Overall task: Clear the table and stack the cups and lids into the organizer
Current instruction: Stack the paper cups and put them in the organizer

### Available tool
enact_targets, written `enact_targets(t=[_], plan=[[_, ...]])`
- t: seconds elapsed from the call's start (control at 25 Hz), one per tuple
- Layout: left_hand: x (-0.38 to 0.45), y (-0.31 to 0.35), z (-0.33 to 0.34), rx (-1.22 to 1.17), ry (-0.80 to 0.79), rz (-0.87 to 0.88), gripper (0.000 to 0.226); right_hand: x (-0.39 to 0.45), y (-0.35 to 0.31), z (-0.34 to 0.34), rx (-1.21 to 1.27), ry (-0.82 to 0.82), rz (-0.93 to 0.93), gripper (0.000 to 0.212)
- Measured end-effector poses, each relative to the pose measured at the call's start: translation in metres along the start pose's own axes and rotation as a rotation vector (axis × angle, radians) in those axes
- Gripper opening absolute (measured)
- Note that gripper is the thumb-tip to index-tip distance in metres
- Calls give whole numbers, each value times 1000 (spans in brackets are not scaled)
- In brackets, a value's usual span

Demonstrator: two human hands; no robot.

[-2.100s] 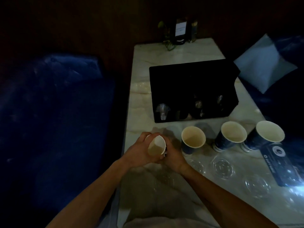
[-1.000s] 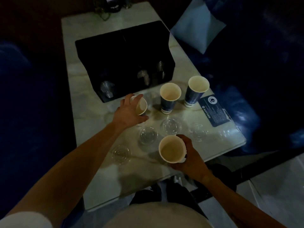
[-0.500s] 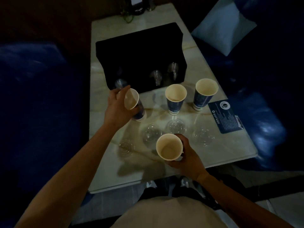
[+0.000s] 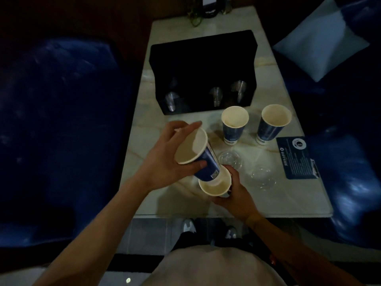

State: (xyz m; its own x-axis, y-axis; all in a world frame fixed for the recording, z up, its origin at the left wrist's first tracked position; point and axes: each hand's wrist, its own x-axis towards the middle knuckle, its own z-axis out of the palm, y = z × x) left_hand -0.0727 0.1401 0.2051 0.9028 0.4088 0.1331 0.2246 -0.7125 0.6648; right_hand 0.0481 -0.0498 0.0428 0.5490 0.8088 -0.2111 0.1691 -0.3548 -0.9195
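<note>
My left hand [image 4: 165,162] grips a blue paper cup [image 4: 198,155], tilted, with its base entering the mouth of a second paper cup [image 4: 216,185] held by my right hand [image 4: 235,195] above the table's near edge. Two more blue cups [image 4: 234,126] [image 4: 272,124] stand upright on the marble table [image 4: 288,199]. Clear plastic lids [image 4: 229,158] [image 4: 262,178] lie flat between them and my hands. The black organizer [image 4: 203,58] stands further back, with stacks of clear cups [image 4: 216,96] showing in its front slots.
A dark blue card [image 4: 296,157] lies at the table's right edge. Blue sofas flank the table, with a pale cushion [image 4: 321,42] on the right one. Bottles and a plant [image 4: 208,9] stand at the far end. My feet [image 4: 189,226] show under the near edge.
My left hand lifted its cup off the table and brought it right and toward me, into the cup my right hand holds. Some lids are now hidden behind my hands.
</note>
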Motion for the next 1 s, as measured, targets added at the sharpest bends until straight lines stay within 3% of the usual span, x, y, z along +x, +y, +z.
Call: enact_targets(t=[0.12,0.48,0.76,1.0], plan=[[-10,9,26,125,-52,11,83,1,-1,-3,0,-15,-23,90],[-20,-4,113,291,16,81,85,-1,-2,-22,-43,-22,17,94],[-19,-24,147,234,-61,-20,88,-3,0,-29,-94,-47,10,106],[-18,-39,157,260,-42,71,88,-5,-3,-31,-87,-49,35,100]])
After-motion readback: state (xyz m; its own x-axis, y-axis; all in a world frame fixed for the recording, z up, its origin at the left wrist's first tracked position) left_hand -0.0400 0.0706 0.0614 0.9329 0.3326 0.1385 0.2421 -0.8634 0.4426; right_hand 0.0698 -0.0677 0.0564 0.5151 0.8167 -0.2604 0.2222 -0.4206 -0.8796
